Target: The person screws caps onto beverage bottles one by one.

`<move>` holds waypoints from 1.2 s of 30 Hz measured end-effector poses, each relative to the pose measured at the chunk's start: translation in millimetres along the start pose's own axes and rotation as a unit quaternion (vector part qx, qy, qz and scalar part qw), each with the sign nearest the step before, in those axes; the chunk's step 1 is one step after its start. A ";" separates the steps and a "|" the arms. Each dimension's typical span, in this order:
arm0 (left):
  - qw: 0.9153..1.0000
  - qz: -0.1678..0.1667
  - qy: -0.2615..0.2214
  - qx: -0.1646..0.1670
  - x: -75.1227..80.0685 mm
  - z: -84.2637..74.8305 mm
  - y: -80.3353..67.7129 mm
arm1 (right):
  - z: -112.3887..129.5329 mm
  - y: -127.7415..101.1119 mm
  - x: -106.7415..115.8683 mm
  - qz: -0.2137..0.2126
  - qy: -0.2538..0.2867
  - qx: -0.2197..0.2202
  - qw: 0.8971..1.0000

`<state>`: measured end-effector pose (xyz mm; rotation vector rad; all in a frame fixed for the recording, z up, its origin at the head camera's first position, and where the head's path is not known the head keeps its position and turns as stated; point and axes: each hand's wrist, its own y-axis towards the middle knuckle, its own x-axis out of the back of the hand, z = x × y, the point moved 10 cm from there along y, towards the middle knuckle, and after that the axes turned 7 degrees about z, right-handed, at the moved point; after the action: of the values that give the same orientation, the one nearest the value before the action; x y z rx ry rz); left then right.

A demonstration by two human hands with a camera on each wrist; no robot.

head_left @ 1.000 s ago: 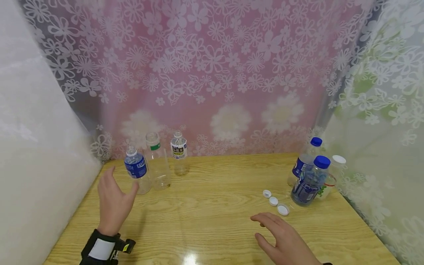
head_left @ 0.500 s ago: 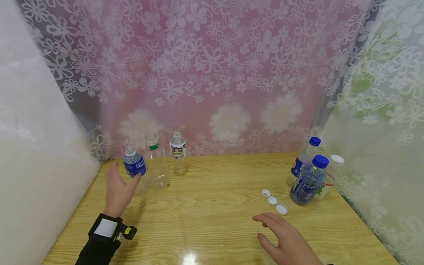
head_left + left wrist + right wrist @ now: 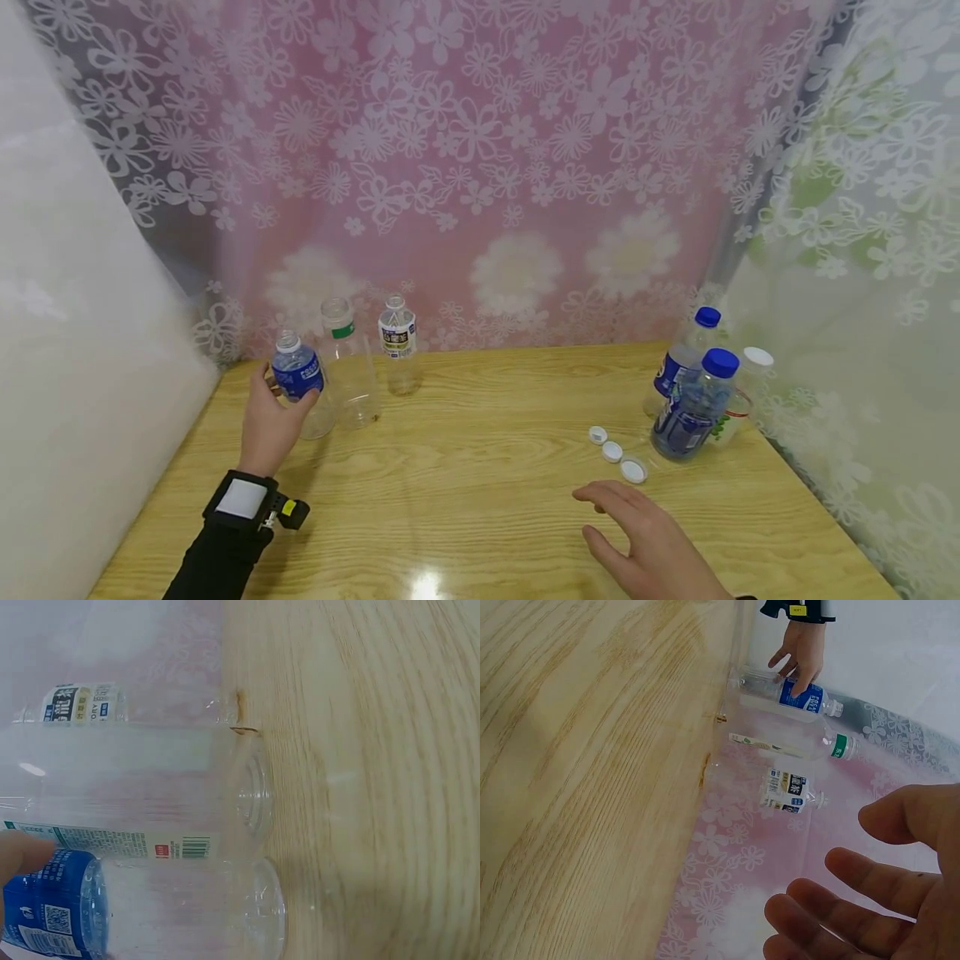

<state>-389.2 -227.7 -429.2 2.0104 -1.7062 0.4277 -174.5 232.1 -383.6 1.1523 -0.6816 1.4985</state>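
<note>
**Blue-labelled bottle in the left hand's grasp, far left of the tabletop**

Blue-labelled bottle [image 3: 298, 392] stands uncapped at the far left of the tabletop [image 3: 480, 500], the left hand [image 3: 268, 425] curled round its lower half with the thumb on the label. Its base is hidden behind the fingers in the head view; the left wrist view shows it clear and seemingly empty. Just beside it stand a green-banded bottle [image 3: 347, 367] and a small white-labelled bottle [image 3: 398, 346], both uncapped and clear. The right hand [image 3: 652, 546], cut off at the frame's lower edge, hovers with fingers spread and relaxed, holding nothing. Near it lie three white caps [image 3: 615, 451]. Behind them cluster capped bottles [image 3: 693, 400]; whether they hold liquid is hard to make out.
</note>
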 end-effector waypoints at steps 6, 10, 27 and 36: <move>1.000 -0.010 0.021 -0.004 3.9 -0.8 -0.1 | 0.5 0.4 -0.2 -0.003 -0.001 0.000 1.000; 0.999 -0.027 0.027 -0.010 9.4 -2.0 -3.5 | 2.4 -0.2 -0.6 -0.012 0.002 0.009 1.000; 0.998 -0.051 0.043 -0.004 17.2 -4.6 -34.1 | -0.5 2.0 -7.6 0.031 0.014 -0.011 0.999; 0.996 -0.035 0.076 -0.025 10.5 -27.5 -56.7 | -0.5 2.3 -11.5 0.040 0.035 0.001 0.999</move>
<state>-329.9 -215.0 -409.0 1.9426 -1.5367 0.4954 -177.4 227.3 -393.9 1.0805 -0.6848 1.5998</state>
